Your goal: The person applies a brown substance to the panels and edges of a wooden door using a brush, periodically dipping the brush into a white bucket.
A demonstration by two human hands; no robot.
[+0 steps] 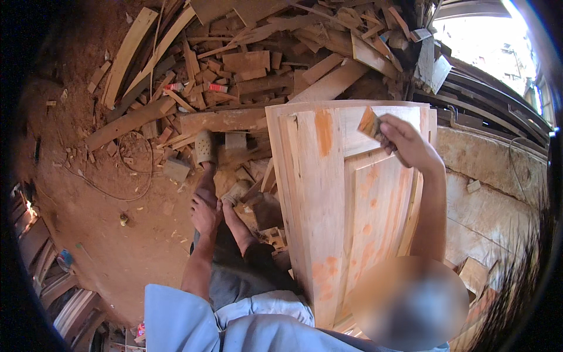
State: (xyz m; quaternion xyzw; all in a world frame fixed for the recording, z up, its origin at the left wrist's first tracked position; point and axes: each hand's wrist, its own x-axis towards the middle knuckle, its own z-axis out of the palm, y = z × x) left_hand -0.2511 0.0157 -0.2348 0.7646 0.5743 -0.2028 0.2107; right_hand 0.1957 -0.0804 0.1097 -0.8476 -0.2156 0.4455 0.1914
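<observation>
A wooden panel door (311, 217) lies across the right half of the head view, with raised panels and orange paste patches (324, 132) on its pale wood. Over its far end, my right hand (402, 138) pinches a small flat scraper (368, 123), its face coated orange. The scraper is near the door's upper inset panel; whether it touches the wood I cannot tell. Well to the left, my left hand (205, 214) rests on my lower leg, fingers spread and holding nothing. My feet wear pale clogs (205, 146).
Piled wood offcuts (246, 61) lie beyond my feet, with long planks (129, 56) at the far left. A cable (132, 196) loops over the dirt floor (152, 240). Right of the door stands a pale wall or slab (492, 170); curved timber (76, 317) is stacked near left.
</observation>
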